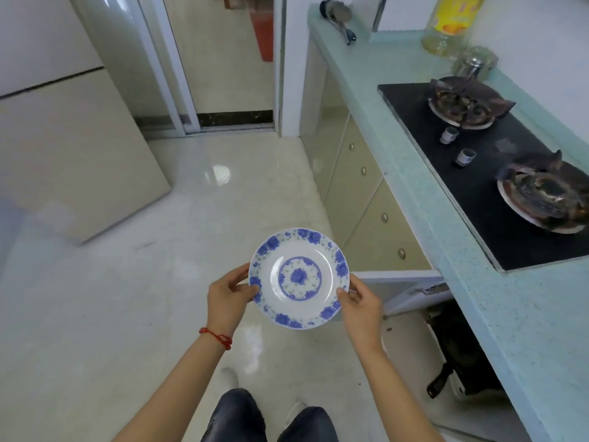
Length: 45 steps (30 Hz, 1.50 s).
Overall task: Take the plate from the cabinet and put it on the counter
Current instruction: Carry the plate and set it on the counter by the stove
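plate (299, 278) face-up over floor, left of counter (424, 199) | left hand (228, 296) clamped on its left rim | right hand (360, 306) clamped on its right rim

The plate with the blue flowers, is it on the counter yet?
Not yet. The round white plate with blue flowers is already out of the cabinet. The left hand and right hand hold its rim, out over the floor. Still to do: set it down on the pale green counter.

plate (299, 278): 1 | hands: 2 | stove burners: 2 | stove knobs: 2 | oil bottle (452, 22): 1
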{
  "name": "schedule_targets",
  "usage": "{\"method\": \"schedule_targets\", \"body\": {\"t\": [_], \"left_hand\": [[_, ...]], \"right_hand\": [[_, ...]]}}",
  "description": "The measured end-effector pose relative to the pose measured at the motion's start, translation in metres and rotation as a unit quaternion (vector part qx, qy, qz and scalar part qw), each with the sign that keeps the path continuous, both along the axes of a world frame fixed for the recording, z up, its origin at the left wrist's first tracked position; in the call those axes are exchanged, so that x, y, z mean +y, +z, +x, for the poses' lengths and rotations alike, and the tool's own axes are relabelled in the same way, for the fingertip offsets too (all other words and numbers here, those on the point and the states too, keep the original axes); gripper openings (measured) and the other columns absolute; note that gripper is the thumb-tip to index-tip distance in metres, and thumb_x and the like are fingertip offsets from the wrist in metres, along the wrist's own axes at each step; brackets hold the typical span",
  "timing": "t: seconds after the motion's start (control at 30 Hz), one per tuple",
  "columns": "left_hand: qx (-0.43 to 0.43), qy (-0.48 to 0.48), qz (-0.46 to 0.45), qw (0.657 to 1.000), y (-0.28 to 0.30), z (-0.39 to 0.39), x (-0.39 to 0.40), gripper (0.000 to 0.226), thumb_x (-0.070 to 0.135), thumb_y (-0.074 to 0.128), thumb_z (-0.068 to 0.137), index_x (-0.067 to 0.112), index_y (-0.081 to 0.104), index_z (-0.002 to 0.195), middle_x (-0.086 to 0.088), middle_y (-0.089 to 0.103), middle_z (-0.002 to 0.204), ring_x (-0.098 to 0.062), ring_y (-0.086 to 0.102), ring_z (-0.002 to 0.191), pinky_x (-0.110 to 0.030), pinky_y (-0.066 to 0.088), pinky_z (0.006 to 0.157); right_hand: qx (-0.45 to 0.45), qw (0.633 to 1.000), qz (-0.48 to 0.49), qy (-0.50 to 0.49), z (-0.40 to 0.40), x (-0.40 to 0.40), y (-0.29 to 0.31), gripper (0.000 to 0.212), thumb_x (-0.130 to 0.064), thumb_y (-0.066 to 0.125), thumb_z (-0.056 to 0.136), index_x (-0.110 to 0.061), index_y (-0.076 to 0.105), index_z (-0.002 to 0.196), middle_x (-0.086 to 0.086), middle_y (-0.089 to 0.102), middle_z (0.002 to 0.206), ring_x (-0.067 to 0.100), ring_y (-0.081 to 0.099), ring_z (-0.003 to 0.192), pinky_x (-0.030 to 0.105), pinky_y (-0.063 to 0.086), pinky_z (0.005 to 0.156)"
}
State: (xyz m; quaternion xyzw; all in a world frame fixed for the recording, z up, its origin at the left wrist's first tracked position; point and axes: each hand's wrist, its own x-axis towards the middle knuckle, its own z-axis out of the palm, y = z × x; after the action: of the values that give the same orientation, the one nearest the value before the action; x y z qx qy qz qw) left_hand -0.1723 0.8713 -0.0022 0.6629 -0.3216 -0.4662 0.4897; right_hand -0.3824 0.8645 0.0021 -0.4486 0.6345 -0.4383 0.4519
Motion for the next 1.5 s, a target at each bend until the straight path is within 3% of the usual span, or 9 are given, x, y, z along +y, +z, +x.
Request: {"method": "schedule_targets", "body": {"t": [0.23, 0.47, 0.57, 0.67, 0.8, 0.87, 1.1, 1.33, 1.5], "left_hand": [[-0.003, 0.062, 0.013, 0.998, -0.004, 0.079, -0.008, 0.042, -0.009, 0.064, 0.072, 0.008, 0.063, 0.111, -0.005, 0.064, 0.107, -0.020, 0.066, 0.085, -0.017, 0.057, 0.060], [-0.009, 0.086, 0.034, 0.996, -0.014, 0.159, -0.028, 0.041, -0.007, 0.065, 0.073, 0.007, 0.062, 0.112, -0.006, 0.063, 0.109, -0.007, 0.063, 0.081, -0.014, 0.055, 0.058], [-0.015, 0.092, 0.048, 0.994, -0.020, 0.188, -0.036, 0.041, -0.005, 0.066, 0.073, 0.009, 0.062, 0.112, -0.007, 0.064, 0.111, -0.008, 0.063, 0.082, -0.020, 0.055, 0.066], [-0.018, 0.093, 0.055, 0.994, -0.025, 0.209, -0.045, 0.041, -0.004, 0.066, 0.074, 0.008, 0.062, 0.113, -0.009, 0.064, 0.112, -0.005, 0.063, 0.081, -0.014, 0.055, 0.061], [-0.015, 0.100, 0.064, 0.993, -0.030, 0.225, -0.064, 0.041, -0.002, 0.068, 0.074, 0.007, 0.062, 0.113, -0.010, 0.063, 0.115, -0.017, 0.064, 0.085, -0.023, 0.056, 0.066], [-0.015, 0.100, 0.066, 0.993, -0.032, 0.230, -0.076, 0.040, -0.001, 0.068, 0.074, 0.007, 0.062, 0.113, -0.010, 0.063, 0.116, -0.021, 0.063, 0.089, -0.023, 0.055, 0.066], [-0.011, 0.105, 0.076, 0.991, -0.042, 0.239, -0.143, 0.041, -0.006, 0.067, 0.073, 0.007, 0.062, 0.112, -0.009, 0.064, 0.110, -0.001, 0.068, 0.070, -0.013, 0.054, 0.054], [0.001, 0.121, 0.074, 0.990, -0.027, 0.240, -0.230, 0.038, -0.004, 0.067, 0.074, 0.011, 0.063, 0.109, -0.008, 0.064, 0.109, -0.025, 0.064, 0.091, -0.038, 0.055, 0.079], [-0.014, 0.108, 0.057, 0.992, -0.019, 0.251, -0.285, 0.038, -0.005, 0.065, 0.075, 0.007, 0.061, 0.111, -0.007, 0.063, 0.108, -0.022, 0.064, 0.087, -0.030, 0.056, 0.074]], "right_hand": [[0.013, 0.999, 0.014, 0.045, 0.082, -0.032, -0.008, 0.032, 0.000, 0.058, 0.085, -0.027, 0.062, 0.102, -0.014, 0.067, 0.083, -0.009, 0.062, 0.068, 0.008, 0.051, 0.060], [0.045, 0.996, 0.017, 0.078, 0.165, -0.062, -0.024, 0.030, -0.003, 0.060, 0.085, -0.020, 0.064, 0.109, -0.014, 0.066, 0.086, 0.007, 0.064, 0.079, 0.009, 0.052, 0.062], [0.052, 0.995, 0.021, 0.088, 0.195, -0.074, -0.031, 0.029, -0.004, 0.060, 0.085, -0.019, 0.064, 0.110, -0.015, 0.066, 0.083, 0.008, 0.064, 0.077, 0.014, 0.053, 0.065], [0.052, 0.994, 0.025, 0.088, 0.216, -0.084, -0.035, 0.029, -0.004, 0.060, 0.085, -0.017, 0.064, 0.110, -0.017, 0.064, 0.084, 0.005, 0.064, 0.075, 0.007, 0.051, 0.061], [0.053, 0.994, 0.029, 0.092, 0.232, -0.101, -0.039, 0.029, -0.004, 0.060, 0.085, -0.016, 0.064, 0.111, -0.010, 0.067, 0.087, -0.006, 0.064, 0.073, 0.006, 0.050, 0.059], [0.054, 0.994, 0.030, 0.094, 0.237, -0.114, -0.040, 0.028, -0.004, 0.060, 0.086, -0.015, 0.064, 0.111, -0.005, 0.067, 0.088, -0.001, 0.065, 0.074, 0.006, 0.050, 0.059], [0.060, 0.992, 0.027, 0.103, 0.246, -0.185, -0.046, 0.029, -0.004, 0.060, 0.085, -0.010, 0.062, 0.113, 0.001, 0.067, 0.097, 0.004, 0.062, 0.081, 0.004, 0.049, 0.059], [0.041, 0.992, 0.033, 0.115, 0.249, -0.278, -0.044, 0.028, -0.003, 0.058, 0.086, -0.012, 0.062, 0.113, 0.000, 0.066, 0.091, 0.006, 0.063, 0.081, 0.005, 0.050, 0.057], [0.039, 0.992, 0.030, 0.113, 0.259, -0.331, -0.040, 0.029, -0.003, 0.059, 0.086, -0.011, 0.062, 0.113, 0.003, 0.068, 0.093, 0.006, 0.063, 0.082, 0.005, 0.050, 0.058]]}}
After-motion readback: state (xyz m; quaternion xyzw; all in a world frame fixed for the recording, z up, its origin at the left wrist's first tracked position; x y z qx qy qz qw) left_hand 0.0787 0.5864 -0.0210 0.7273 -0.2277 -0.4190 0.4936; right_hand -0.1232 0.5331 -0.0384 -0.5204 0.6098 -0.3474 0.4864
